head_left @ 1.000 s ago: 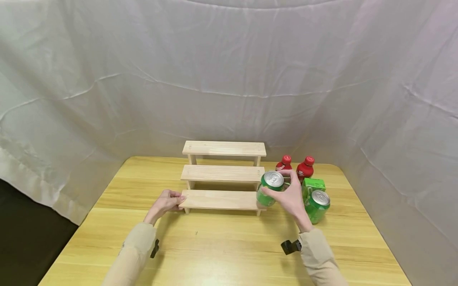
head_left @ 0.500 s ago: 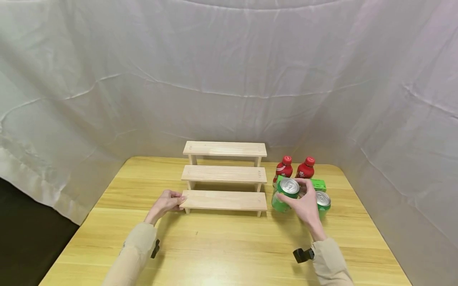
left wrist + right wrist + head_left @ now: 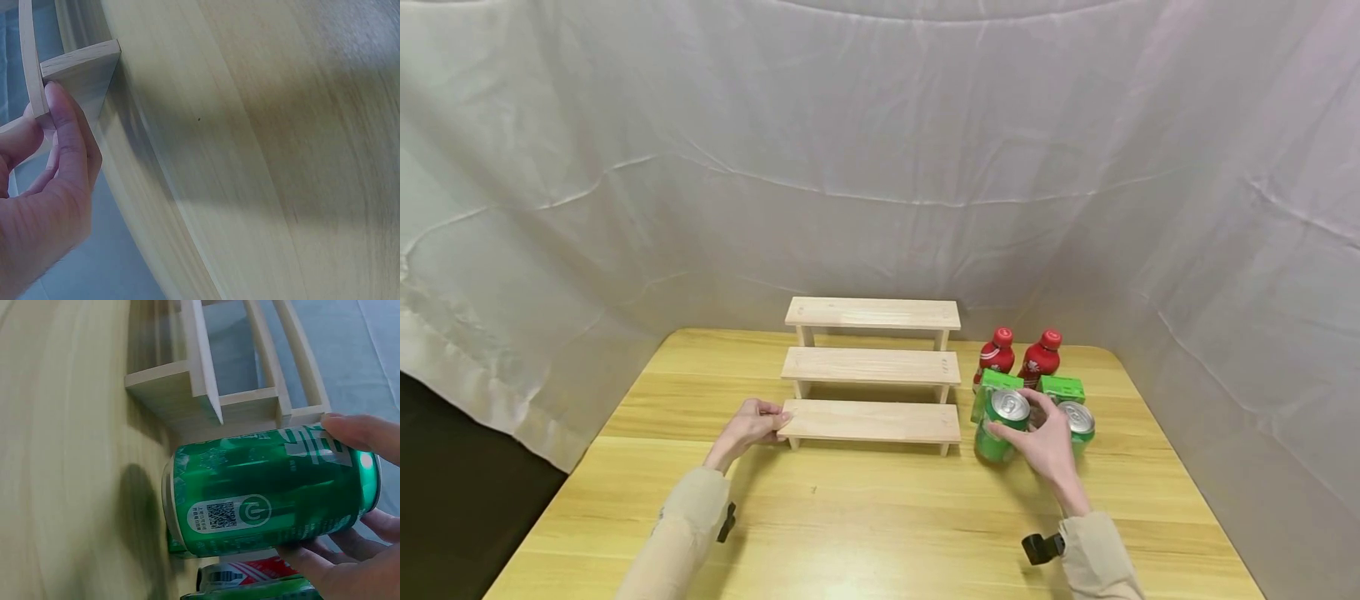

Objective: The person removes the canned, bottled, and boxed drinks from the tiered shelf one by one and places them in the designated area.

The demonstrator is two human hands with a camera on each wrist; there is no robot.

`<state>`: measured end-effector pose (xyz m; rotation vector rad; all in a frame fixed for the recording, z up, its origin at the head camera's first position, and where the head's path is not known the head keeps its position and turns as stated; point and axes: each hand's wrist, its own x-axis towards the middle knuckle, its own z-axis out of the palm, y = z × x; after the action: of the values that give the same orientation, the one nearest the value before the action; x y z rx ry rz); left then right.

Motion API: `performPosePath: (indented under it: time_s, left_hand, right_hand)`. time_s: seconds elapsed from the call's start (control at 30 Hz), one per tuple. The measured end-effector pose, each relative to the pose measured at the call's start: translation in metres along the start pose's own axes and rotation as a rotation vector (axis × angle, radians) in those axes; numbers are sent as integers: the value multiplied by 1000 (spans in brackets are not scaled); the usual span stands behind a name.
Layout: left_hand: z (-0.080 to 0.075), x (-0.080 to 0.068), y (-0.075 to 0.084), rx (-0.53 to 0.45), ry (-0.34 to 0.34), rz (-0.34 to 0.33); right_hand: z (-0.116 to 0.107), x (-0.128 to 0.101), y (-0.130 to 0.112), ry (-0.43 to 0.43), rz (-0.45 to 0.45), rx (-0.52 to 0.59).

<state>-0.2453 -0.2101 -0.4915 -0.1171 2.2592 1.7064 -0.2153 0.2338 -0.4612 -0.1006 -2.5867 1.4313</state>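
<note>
A three-tier wooden step rack (image 3: 871, 421) stands toward the back middle of the table. My left hand (image 3: 751, 429) pinches the left end of its lowest board; in the left wrist view the thumb (image 3: 22, 140) and fingers lie on either side of the board's edge. To the right of the rack, my right hand (image 3: 1047, 437) grips a green soda can (image 3: 997, 425) near its top, thumb on one side and fingers on the other. The right wrist view shows the can (image 3: 262, 487) close over the table, a QR code on its side.
Beside and behind the held can stand another green can (image 3: 1078, 425), two green cartons (image 3: 1002, 380) (image 3: 1063, 387) and two red-capped bottles (image 3: 997, 354) (image 3: 1041, 358). Grey cloth (image 3: 880, 167) hangs around the table's back and sides.
My right hand has carried the green can from over the rack's right end rightward and toward me, down close to the table before the cartons. The left hand stays on the lowest board.
</note>
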Motion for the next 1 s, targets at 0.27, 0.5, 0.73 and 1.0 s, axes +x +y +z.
performPosePath:
  time_s: [0.27, 0.5, 0.73, 1.0]
  left_hand:
    - [0, 0, 0, -13, -18, 11]
    - [0, 0, 0, -3, -38, 33]
    - [1, 1, 2, -2, -16, 12]
    - [1, 0, 0, -18, -31, 14]
  right_hand:
    - [1, -2, 8, -33, 7, 34]
    - [2, -2, 13, -31, 17, 26]
    - [4, -1, 14, -29, 29, 22]
    - [3, -3, 16, -61, 19, 2]
